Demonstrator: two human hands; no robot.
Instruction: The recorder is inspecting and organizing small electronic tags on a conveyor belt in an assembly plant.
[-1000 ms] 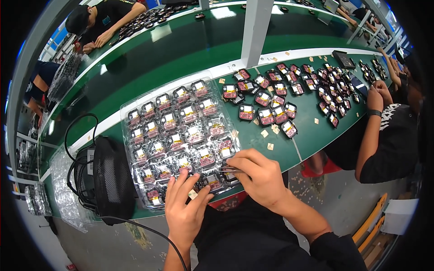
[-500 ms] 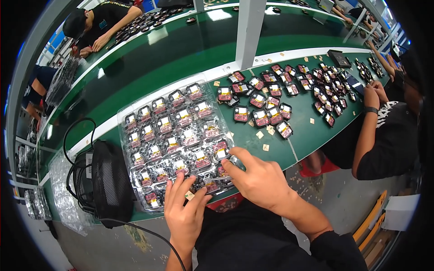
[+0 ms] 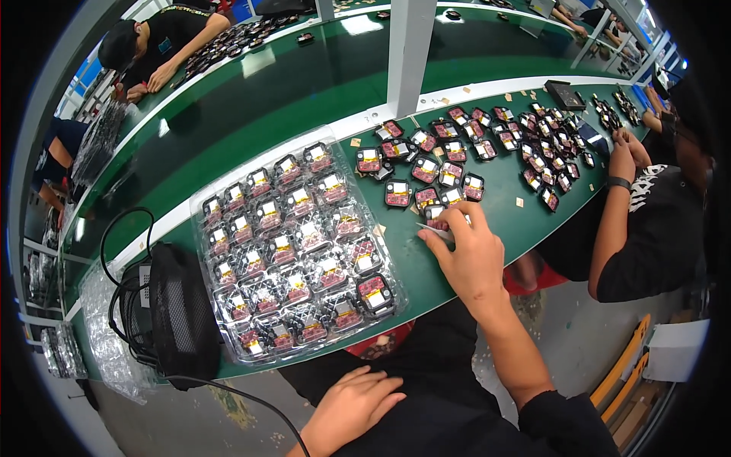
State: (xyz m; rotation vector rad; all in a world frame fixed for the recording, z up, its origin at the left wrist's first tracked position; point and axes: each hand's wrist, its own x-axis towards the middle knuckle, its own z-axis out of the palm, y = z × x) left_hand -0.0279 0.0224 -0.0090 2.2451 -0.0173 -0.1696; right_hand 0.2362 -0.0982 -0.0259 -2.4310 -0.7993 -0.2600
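Observation:
My right hand is over the bench, right of the tray, its thumb and index finger closed around a thin pale piece whose kind I cannot make out. Just beyond its fingers lie loose small black cases with pink faces and white-and-yellow labels; the hand partly hides some. Low in front of my body, my left hand is empty, fingers stretched out. A clear plastic tray holds rows of similar cases, seen through glossy plastic. One case at its near right corner shows more sharply than the others.
Left of the tray are a black mesh bag with a cable and stacked clear plastic trays. Scattered tan paper bits lie on the green bench. A grey post rises behind. A co-worker sits at right; another works across.
My right hand has left the tray's near right corner and moved right, toward the loose cases. My left hand has drawn back from the tray toward my body; the tan paper piece is gone from it.

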